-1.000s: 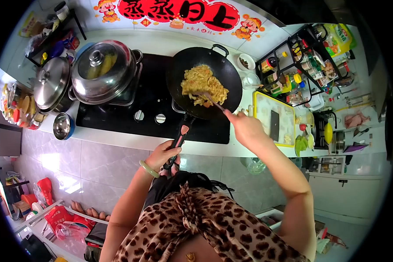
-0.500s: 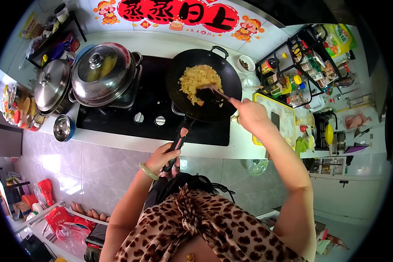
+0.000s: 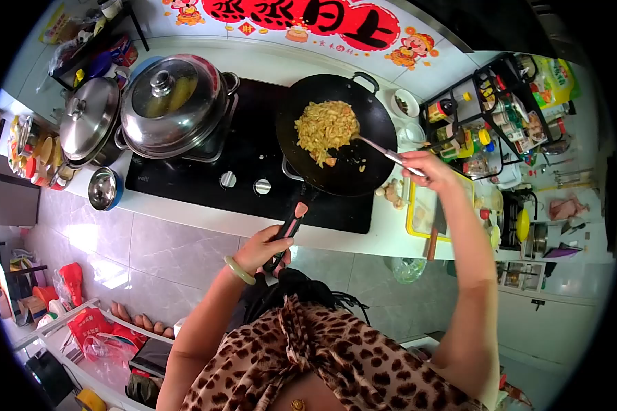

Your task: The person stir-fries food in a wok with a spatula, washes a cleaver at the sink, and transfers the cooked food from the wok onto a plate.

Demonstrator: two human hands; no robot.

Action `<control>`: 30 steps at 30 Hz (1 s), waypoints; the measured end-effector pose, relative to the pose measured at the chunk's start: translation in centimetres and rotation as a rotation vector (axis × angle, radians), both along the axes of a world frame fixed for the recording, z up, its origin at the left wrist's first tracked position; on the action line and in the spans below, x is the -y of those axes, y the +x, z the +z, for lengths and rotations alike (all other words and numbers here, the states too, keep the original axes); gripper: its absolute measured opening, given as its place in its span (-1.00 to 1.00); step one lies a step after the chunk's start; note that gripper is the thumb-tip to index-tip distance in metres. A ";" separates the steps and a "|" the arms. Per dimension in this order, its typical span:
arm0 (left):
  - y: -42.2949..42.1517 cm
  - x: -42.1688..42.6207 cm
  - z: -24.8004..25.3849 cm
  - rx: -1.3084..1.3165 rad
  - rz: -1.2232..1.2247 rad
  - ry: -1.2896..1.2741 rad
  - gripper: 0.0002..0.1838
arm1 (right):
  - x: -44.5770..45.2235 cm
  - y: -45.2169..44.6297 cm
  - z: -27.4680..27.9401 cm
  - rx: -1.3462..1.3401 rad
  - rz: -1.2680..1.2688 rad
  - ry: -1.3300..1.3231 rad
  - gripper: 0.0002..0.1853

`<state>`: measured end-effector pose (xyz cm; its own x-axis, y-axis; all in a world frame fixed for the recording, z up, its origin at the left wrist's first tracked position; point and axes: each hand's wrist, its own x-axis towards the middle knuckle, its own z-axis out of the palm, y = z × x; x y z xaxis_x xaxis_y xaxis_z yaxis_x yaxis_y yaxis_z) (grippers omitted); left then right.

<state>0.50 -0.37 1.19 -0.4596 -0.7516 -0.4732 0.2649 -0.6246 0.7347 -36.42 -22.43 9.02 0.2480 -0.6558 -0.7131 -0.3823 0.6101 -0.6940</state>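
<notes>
A black wok (image 3: 373,123) sits on the right side of the black gas stove (image 3: 206,181). Chopped yellowish food (image 3: 325,130) lies heaped in its middle, with a few bits apart lower down. My left hand (image 3: 267,248) is wrapped round the wok's long handle (image 3: 291,229), near the stove's front edge. In my right hand (image 3: 428,171) is the handle of a metal spatula (image 3: 380,148); its head meets the food's right edge and is partly hidden there.
Left of the wok stand a large lidded steamer pot (image 3: 175,116), a second lidded pot (image 3: 89,120) and a steel bowl (image 3: 103,189). To the right are a yellow-rimmed tray (image 3: 421,205) with a cleaver (image 3: 437,226), ginger (image 3: 392,194), a small bowl (image 3: 404,103) and a seasoning rack (image 3: 487,116).
My right hand has drawn the spatula right, from over the food to its edge. The food is gathered more compactly. The whole view has shifted slightly.
</notes>
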 end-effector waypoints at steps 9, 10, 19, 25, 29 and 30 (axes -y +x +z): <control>0.4 0.4 1.3 0.012 -0.074 -0.008 -0.66 | -10.4 4.6 3.0 -0.359 0.288 -0.634 -0.54; 0.3 0.3 1.1 0.039 -0.063 -0.005 -0.66 | -12.4 4.3 4.1 -0.549 0.410 -0.785 -0.53; 0.6 0.6 1.4 0.051 -0.082 -0.025 -0.66 | -11.1 7.3 1.4 -1.101 0.688 -0.923 -0.49; 0.5 0.3 1.2 0.056 -0.068 -0.008 -0.66 | -13.1 7.8 5.5 -1.078 0.775 -0.957 -0.50; 0.4 0.4 0.8 0.050 -0.049 0.006 -0.65 | -12.6 9.0 4.6 -1.097 0.831 -0.881 -0.54; 0.4 0.4 0.7 0.053 -0.051 0.002 -0.65 | -11.1 9.2 3.7 -1.123 0.800 -0.928 -0.53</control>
<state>0.89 -0.80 1.92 -0.4715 -0.7269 -0.4993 0.1937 -0.6378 0.7455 -27.25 -11.28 12.71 0.3755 -0.8996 -0.2231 -0.9022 -0.4099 0.1343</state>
